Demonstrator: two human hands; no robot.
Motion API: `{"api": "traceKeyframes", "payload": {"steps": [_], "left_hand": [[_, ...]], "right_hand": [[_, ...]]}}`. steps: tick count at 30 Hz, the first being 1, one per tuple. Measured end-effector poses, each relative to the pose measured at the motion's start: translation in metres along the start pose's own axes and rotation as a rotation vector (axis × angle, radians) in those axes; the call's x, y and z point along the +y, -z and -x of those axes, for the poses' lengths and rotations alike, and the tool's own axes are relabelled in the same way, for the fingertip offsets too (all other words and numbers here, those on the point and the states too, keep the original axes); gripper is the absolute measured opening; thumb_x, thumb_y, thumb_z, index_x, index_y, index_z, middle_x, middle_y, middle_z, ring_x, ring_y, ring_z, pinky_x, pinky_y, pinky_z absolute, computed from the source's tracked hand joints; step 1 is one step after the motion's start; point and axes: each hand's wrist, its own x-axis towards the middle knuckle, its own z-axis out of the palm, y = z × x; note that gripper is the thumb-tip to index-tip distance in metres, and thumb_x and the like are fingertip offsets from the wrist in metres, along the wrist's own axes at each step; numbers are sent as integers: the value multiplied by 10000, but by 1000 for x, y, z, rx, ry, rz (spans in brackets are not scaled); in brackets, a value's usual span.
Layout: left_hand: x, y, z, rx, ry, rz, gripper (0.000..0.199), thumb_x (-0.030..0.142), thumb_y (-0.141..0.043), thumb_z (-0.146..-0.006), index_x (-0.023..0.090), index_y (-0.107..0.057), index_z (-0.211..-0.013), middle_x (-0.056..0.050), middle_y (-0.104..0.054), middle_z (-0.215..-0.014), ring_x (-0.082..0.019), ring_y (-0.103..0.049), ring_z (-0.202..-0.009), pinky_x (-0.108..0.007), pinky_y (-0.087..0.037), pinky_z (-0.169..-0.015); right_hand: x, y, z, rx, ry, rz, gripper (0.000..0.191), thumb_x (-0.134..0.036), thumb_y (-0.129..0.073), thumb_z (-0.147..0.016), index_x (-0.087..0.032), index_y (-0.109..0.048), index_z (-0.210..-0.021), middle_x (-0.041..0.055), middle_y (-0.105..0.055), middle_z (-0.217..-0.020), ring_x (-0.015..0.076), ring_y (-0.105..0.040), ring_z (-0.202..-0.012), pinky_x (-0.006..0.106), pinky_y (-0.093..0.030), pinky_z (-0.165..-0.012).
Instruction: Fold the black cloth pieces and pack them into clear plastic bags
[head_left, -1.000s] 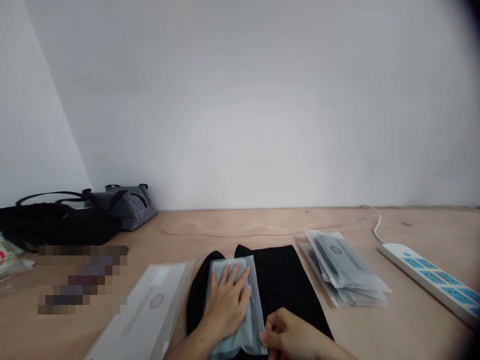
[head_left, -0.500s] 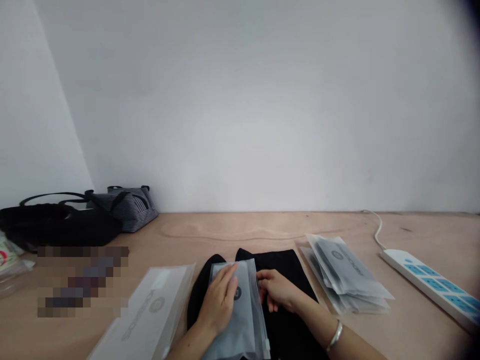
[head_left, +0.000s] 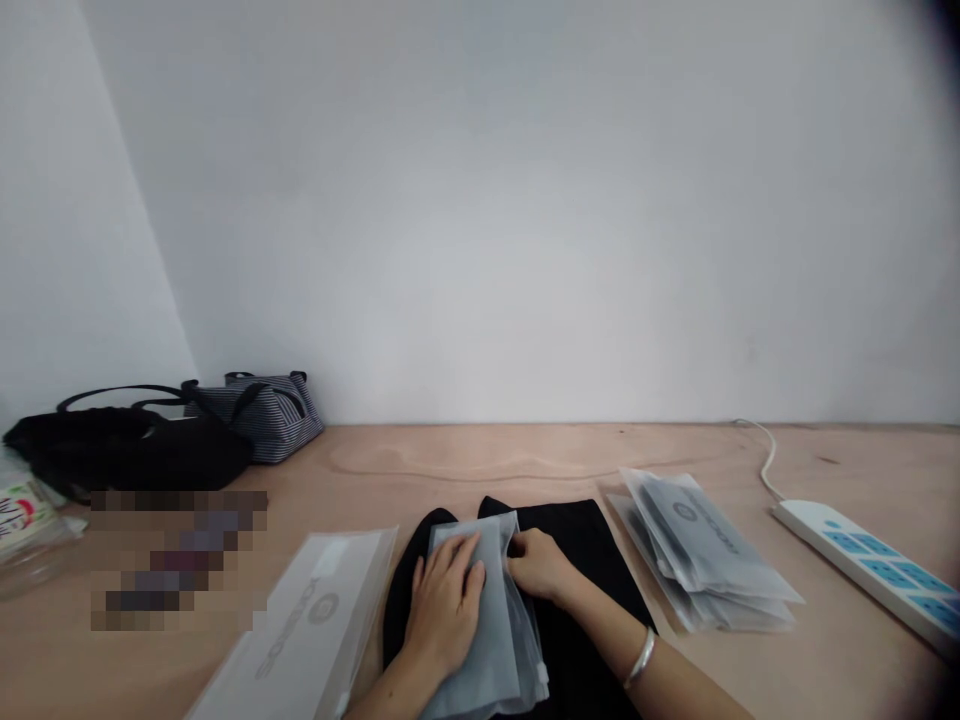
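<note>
A frosted zip bag [head_left: 499, 640] with something grey-looking inside lies on black folded cloth [head_left: 581, 540] in front of me. My left hand [head_left: 448, 605] rests flat on the bag, its fingers a little apart. At the bag's upper right edge, my right hand [head_left: 541, 565] has its fingers curled in and pinching the plastic. Its fingertips are partly hidden behind the edge. The white slider [head_left: 542, 675] sits near the bag's lower right corner. A silver bangle [head_left: 640, 657] circles the right wrist.
Flat printed zip bags [head_left: 311, 610] lie to the left. Filled bags [head_left: 694, 540] are piled on the right, beside a white power strip [head_left: 870, 565]. A black bag [head_left: 127, 450] and a striped bag [head_left: 277, 420] stand at the back left. A blurred patch covers something nearby.
My right hand has closed on the bag's right edge and lifted it slightly. My left hand has shifted a little and now covers the round print. The view has turned slightly left.
</note>
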Motion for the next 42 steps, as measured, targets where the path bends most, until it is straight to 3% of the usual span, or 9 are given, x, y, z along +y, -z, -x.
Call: {"api": "traceKeyframes", "payload": {"steps": [4,8,12,16,22,30,33,36,42], "left_hand": [[-2,-6,1,-75,51,-171,447,286,-382,-816,223,-455,-1253,-90,-423,-1314,-283,-289,-1253,-498,-175,-1022],[1,-8,0,-11,23,-132,411,272,-379,-819,227,-490,-1212,-75,-486,-1245,-259,-351,-1211,-465,-211,-1007],[0,-6,-4,45,35,140,413,393,-320,-868,186,-455,-1198,-51,-616,-958,-202,-554,-932,-351,-401,-831],[-10,-3,-11,24,74,258,403,290,-391,-826,145,-361,-1201,26,-572,-656,-162,-573,-619,-265,-420,-614],[-24,10,-14,64,159,85,258,136,-328,-804,175,-363,-1057,33,-523,-637,-173,-578,-658,-261,-400,-619],[-29,20,-11,3,158,28,154,124,-324,-785,217,-395,-885,24,-521,-658,-181,-577,-667,-268,-390,-615],[-29,20,-11,1,161,34,111,144,-331,-791,219,-402,-829,28,-511,-645,-173,-568,-649,-262,-389,-603],[-28,18,-11,0,142,126,31,209,-402,-783,221,-415,-758,36,-512,-644,-161,-559,-637,-255,-400,-605],[-32,26,-15,4,175,303,195,213,-416,-734,184,-483,-915,-19,-589,-837,-115,-544,-524,-239,-440,-533]], "right_hand": [[29,30,2,204,-55,90,239,-307,-496,-736,-125,-596,-854,148,-620,-942,274,-549,-957,337,-389,-794],[52,57,6,290,-60,88,300,-268,-421,-784,-86,-545,-987,189,-589,-1018,288,-517,-1018,379,-372,-833],[48,54,11,235,83,-16,363,-227,-415,-798,-155,-466,-1150,77,-579,-1093,181,-520,-1028,270,-400,-830],[39,37,10,158,182,-110,354,-250,-413,-820,-176,-446,-1165,24,-623,-944,155,-584,-858,259,-449,-731],[56,49,-3,292,76,24,285,-152,-399,-797,-131,-498,-1063,82,-597,-1008,179,-547,-966,282,-403,-815],[73,81,-5,461,-44,309,366,-154,-365,-837,-112,-418,-1197,139,-603,-959,242,-569,-916,336,-388,-780],[63,79,3,501,-35,405,380,-207,-378,-852,-145,-428,-1223,170,-550,-1079,293,-498,-1028,385,-360,-821],[48,68,12,506,108,549,385,-271,-349,-876,-198,-434,-1245,139,-455,-1241,289,-383,-1155,395,-298,-911],[48,31,26,226,218,729,543,-489,-342,-860,-220,-342,-1331,130,-325,-1374,304,-244,-1263,480,-151,-999]]}}
